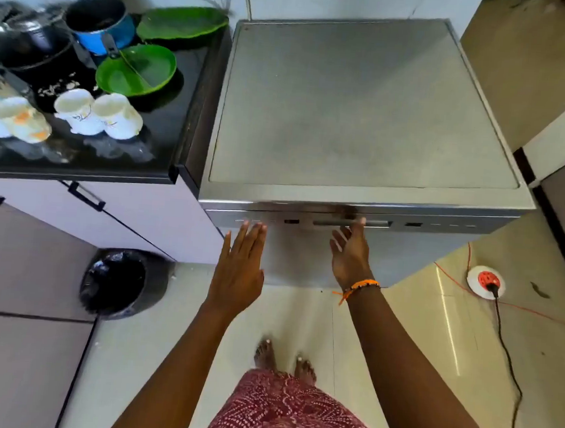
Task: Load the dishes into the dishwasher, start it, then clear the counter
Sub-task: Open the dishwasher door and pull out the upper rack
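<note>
A silver dishwasher (365,112) stands shut in front of me, its control strip and recessed door handle (350,223) along the top front edge. My left hand (241,264) is flat with straight fingers, fingertips at the left of the control strip. My right hand (352,252) is open, its fingertips touching the handle slot. On the black counter (164,158) to the left lie a green divided plate (137,70), a green leaf-shaped plate (182,23), a blue saucepan (100,24), a black pot (32,49) and several white cups (97,112).
A black-lined waste bin (116,282) stands on the floor at the left below the counter. A white and red floor socket (485,281) with a black cable and an orange wire lies at the right. My bare feet (284,357) stand on the tiled floor.
</note>
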